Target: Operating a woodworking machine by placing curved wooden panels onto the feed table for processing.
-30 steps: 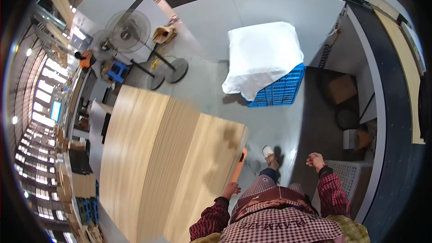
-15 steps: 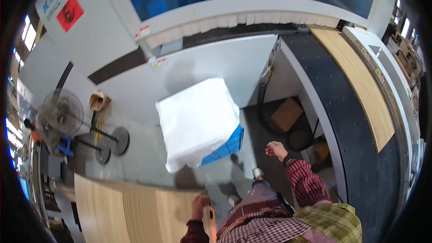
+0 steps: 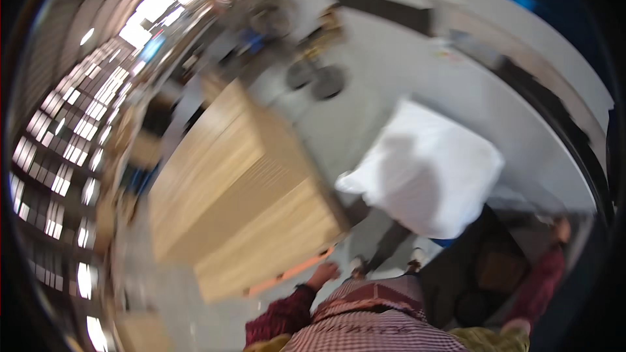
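Note:
My left hand (image 3: 324,275) hangs beside a stack of wood-grain boards (image 3: 261,241), close to the orange strip (image 3: 287,272) along its lower edge. Its fingers look loosely bent and apart, with nothing seen in them. My right hand (image 3: 561,229) reaches out at the far right, near the grey machine side. Motion smears its fingers, so I cannot make out whether it holds anything. Ahead of me a white sheet (image 3: 466,163) covers a bulky load, with a little blue (image 3: 443,242) showing underneath. A shadow falls across the sheet.
A floor fan (image 3: 270,16) with round dark bases (image 3: 327,83) stands beyond the stack. The machine's pale panel (image 3: 508,111) runs along the right. A brown box (image 3: 502,270) sits in the dark recess below my right arm. Bright windows line the left.
My view has swung left, bringing the whole board stack and the windows in. The covered load now appears farther right. My right arm has stretched outward to the right.

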`<action>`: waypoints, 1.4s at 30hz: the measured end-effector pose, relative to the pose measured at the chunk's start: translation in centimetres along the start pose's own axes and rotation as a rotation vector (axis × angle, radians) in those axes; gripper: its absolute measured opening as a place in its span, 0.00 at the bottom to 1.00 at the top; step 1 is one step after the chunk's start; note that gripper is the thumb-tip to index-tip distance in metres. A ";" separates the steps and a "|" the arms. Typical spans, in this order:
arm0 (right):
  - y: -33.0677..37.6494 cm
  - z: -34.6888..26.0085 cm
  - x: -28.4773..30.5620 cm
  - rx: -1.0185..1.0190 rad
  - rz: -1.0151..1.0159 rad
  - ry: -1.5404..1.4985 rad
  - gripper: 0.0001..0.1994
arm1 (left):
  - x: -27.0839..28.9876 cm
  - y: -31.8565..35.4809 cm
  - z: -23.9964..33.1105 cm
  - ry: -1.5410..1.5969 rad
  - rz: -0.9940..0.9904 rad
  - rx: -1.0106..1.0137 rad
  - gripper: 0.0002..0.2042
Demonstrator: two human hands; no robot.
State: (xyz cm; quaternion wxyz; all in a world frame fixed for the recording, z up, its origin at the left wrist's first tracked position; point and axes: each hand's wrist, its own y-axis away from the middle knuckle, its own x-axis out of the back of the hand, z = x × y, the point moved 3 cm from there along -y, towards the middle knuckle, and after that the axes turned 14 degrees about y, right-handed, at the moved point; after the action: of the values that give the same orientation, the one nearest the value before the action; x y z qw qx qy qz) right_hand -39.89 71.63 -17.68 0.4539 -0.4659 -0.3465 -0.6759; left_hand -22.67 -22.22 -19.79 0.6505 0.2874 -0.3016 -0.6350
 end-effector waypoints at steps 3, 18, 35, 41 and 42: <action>-7.4 -6.4 -3.8 -0.020 -0.044 -0.190 0.21 | -2.8 4.7 4.2 0.165 0.217 -0.071 0.14; -11.5 -8.4 -3.4 -0.291 0.025 0.219 0.15 | -0.8 8.0 -2.6 0.348 0.398 0.180 0.17; 18.2 -40.0 19.2 0.706 0.285 -0.551 0.10 | -3.4 7.6 1.9 0.370 0.082 -0.295 0.21; 43.5 -62.5 40.4 1.723 0.279 -0.647 0.06 | -2.5 17.6 5.5 0.537 -0.216 -0.594 0.20; 47.9 -65.0 43.8 1.760 0.163 -0.673 0.08 | -0.7 18.6 3.6 0.550 -0.194 -0.609 0.20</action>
State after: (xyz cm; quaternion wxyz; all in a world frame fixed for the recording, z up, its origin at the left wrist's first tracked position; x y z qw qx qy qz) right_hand -22.20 -15.70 4.65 0.5644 -0.1494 -0.8112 0.0323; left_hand -13.29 -20.93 -3.41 0.6994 0.2679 0.1133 -0.6529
